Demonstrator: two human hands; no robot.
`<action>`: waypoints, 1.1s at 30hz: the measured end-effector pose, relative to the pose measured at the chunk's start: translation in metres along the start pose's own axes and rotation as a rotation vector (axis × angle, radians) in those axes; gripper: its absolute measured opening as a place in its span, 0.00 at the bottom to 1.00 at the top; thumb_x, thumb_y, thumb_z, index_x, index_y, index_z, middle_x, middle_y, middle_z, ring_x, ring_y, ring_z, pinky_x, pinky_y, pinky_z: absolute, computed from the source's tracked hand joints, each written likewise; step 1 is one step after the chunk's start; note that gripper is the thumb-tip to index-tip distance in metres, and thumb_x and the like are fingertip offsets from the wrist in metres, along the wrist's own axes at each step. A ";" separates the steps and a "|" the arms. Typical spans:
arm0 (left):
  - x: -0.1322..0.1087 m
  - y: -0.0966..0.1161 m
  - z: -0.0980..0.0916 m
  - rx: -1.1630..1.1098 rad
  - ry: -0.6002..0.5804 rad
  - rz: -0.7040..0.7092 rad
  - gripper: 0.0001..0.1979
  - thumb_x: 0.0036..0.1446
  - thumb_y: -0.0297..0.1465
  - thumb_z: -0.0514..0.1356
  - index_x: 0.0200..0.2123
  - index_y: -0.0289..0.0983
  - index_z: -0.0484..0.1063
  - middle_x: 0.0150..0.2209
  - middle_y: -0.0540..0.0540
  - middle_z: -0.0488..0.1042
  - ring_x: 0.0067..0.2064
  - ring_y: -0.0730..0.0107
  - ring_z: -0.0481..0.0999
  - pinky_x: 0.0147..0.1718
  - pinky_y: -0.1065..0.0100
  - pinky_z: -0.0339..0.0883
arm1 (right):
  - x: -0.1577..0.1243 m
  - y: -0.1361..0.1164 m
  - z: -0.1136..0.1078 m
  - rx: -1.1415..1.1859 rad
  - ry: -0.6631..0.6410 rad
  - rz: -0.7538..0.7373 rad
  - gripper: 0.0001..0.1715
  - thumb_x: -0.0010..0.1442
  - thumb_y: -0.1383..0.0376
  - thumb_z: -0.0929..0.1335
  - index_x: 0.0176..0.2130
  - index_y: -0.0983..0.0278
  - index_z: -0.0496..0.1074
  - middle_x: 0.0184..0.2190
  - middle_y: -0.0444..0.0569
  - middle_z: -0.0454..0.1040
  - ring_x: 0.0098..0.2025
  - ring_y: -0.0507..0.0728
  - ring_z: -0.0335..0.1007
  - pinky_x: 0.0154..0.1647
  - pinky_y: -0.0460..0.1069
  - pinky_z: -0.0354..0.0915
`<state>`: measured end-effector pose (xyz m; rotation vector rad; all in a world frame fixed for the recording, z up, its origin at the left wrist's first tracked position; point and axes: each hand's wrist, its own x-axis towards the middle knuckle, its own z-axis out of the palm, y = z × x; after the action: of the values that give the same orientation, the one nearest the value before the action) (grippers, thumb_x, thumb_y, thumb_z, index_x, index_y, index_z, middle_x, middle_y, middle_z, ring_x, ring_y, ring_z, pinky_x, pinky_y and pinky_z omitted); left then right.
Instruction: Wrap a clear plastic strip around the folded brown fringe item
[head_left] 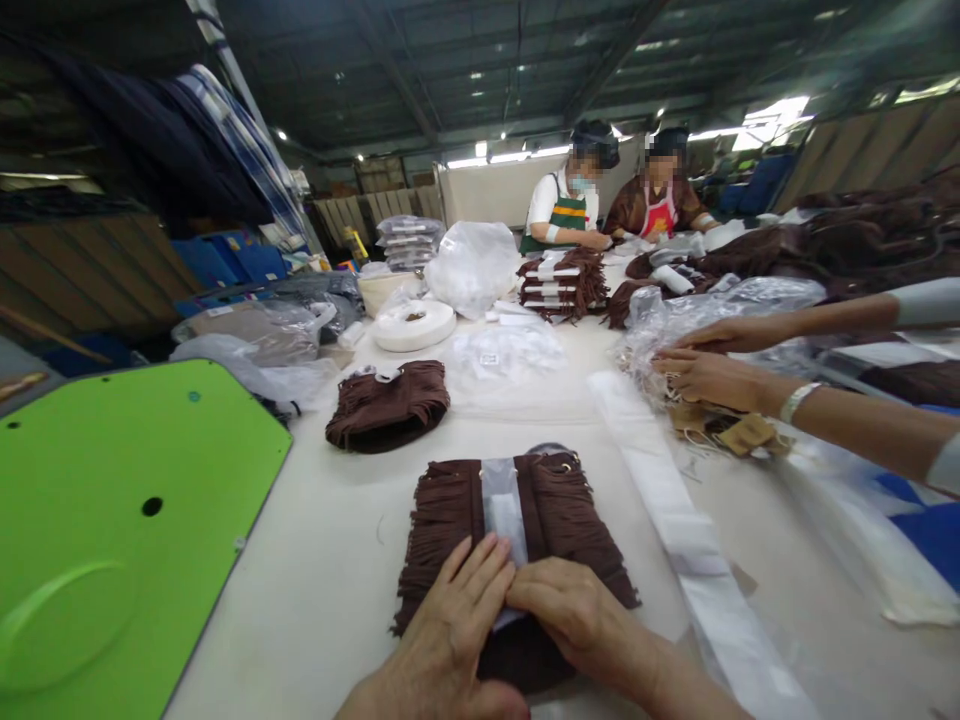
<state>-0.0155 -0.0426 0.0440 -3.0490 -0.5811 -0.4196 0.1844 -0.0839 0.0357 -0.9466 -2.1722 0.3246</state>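
A dark brown fringed bag (559, 520) lies flat on the white table in front of me, with a translucent white strip (501, 490) running down its middle. My left hand (457, 620) rests on the lower part of the bag, fingers stretched out over the strip. Beside it, my right hand (574, 605) has its fingers curled together at the strip's lower end and pinches it there. The fingertips of that hand are partly hidden. A second brown fringed bag (390, 405) sits farther back on the left.
A long white strip (675, 530) lies along the right. Another person's hands (712, 370) work there among clear plastic and tan tags (750, 433). A white tape roll (414, 325) and stacked fringed bags (562, 285) are farther back. A green board (112, 450) stands at left.
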 end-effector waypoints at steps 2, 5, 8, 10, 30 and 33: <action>0.001 0.003 -0.005 -0.057 -0.048 -0.031 0.51 0.42 0.53 0.63 0.60 0.27 0.48 0.60 0.30 0.54 0.63 0.51 0.50 0.58 0.48 0.53 | -0.002 0.000 0.002 -0.008 0.040 -0.007 0.17 0.67 0.67 0.55 0.44 0.66 0.69 0.34 0.51 0.75 0.39 0.53 0.71 0.42 0.47 0.66; 0.002 0.007 -0.005 -0.069 -0.049 -0.026 0.45 0.45 0.42 0.64 0.60 0.28 0.48 0.61 0.31 0.53 0.63 0.52 0.49 0.58 0.47 0.51 | -0.005 -0.004 0.004 -0.034 0.099 -0.035 0.17 0.67 0.67 0.54 0.43 0.67 0.69 0.35 0.52 0.75 0.39 0.54 0.70 0.41 0.48 0.66; 0.000 0.010 -0.003 -0.023 -0.030 0.028 0.39 0.47 0.36 0.61 0.59 0.26 0.51 0.60 0.32 0.55 0.63 0.52 0.50 0.57 0.48 0.55 | -0.008 -0.010 0.004 -0.061 0.114 -0.059 0.17 0.67 0.68 0.54 0.42 0.68 0.68 0.34 0.51 0.75 0.38 0.53 0.70 0.40 0.47 0.66; -0.001 0.010 -0.003 -0.011 -0.035 0.059 0.37 0.47 0.35 0.61 0.57 0.25 0.54 0.59 0.33 0.56 0.62 0.53 0.51 0.57 0.49 0.56 | -0.010 -0.014 0.005 -0.078 0.096 -0.074 0.18 0.68 0.69 0.53 0.41 0.68 0.68 0.32 0.51 0.75 0.37 0.53 0.71 0.38 0.47 0.66; -0.009 0.021 0.008 0.181 0.030 0.164 0.28 0.51 0.30 0.57 0.55 0.25 0.59 0.57 0.32 0.60 0.59 0.50 0.59 0.49 0.50 0.67 | -0.066 -0.046 0.003 -0.574 0.268 0.013 0.15 0.62 0.72 0.58 0.43 0.65 0.71 0.37 0.49 0.77 0.41 0.55 0.71 0.43 0.50 0.62; -0.010 0.021 0.009 0.153 0.041 0.149 0.28 0.50 0.29 0.57 0.55 0.25 0.59 0.57 0.33 0.60 0.60 0.51 0.57 0.51 0.50 0.65 | -0.038 -0.043 -0.001 -0.534 0.242 0.117 0.19 0.62 0.73 0.56 0.47 0.65 0.70 0.43 0.50 0.75 0.46 0.58 0.66 0.46 0.53 0.58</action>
<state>-0.0146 -0.0649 0.0337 -2.9050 -0.3626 -0.4109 0.1798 -0.1413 0.0376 -1.3290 -2.0137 -0.3227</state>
